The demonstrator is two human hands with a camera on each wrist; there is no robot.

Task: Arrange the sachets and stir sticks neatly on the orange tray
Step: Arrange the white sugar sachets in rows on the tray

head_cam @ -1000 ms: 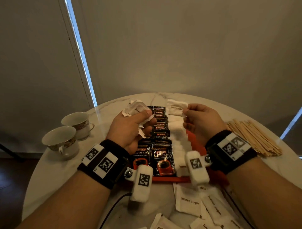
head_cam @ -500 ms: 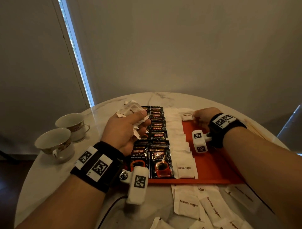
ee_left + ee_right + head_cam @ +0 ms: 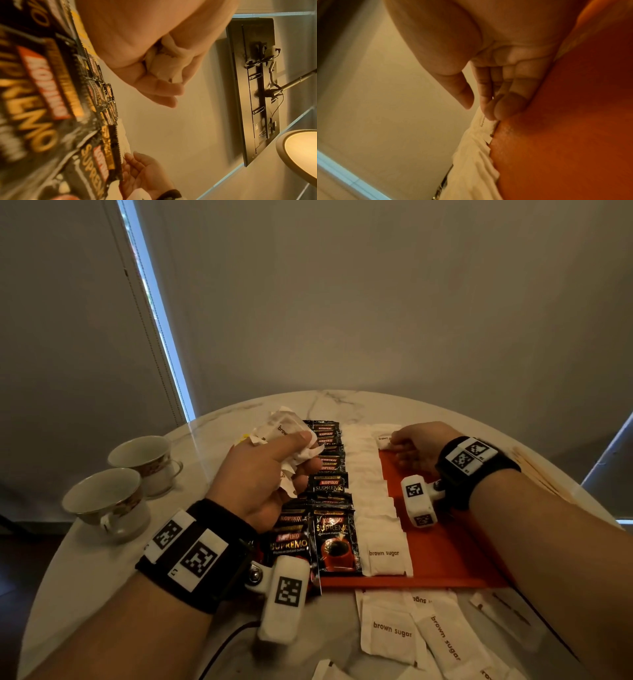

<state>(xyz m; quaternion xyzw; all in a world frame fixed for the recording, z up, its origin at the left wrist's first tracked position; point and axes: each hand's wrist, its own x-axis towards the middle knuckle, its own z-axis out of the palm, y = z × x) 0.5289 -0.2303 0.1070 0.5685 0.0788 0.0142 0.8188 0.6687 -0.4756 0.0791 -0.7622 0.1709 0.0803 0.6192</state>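
The orange tray (image 3: 445,556) lies on the round marble table. It carries two columns of black coffee sachets (image 3: 337,542) and a column of white brown sugar sachets (image 3: 373,494). My left hand (image 3: 301,453) hovers over the coffee sachets and grips a crumpled bunch of white sugar sachets (image 3: 282,426), seen in the fist in the left wrist view (image 3: 163,65). My right hand (image 3: 397,440) reaches to the tray's far end; its index fingertip (image 3: 489,115) presses one white sachet (image 3: 382,438) down, thumb apart. Wooden stir sticks (image 3: 537,474) lie right of the tray, mostly hidden by my wrist.
Several loose brown sugar sachets (image 3: 390,628) lie on the table in front of the tray. Two teacups (image 3: 106,501) (image 3: 144,457) stand at the left edge. The right half of the tray is bare orange. A wall and a window strip are behind the table.
My right hand left the bunch held by the left hand, went right to the tray's far end and set one white sachet down there. The left hand stayed put.
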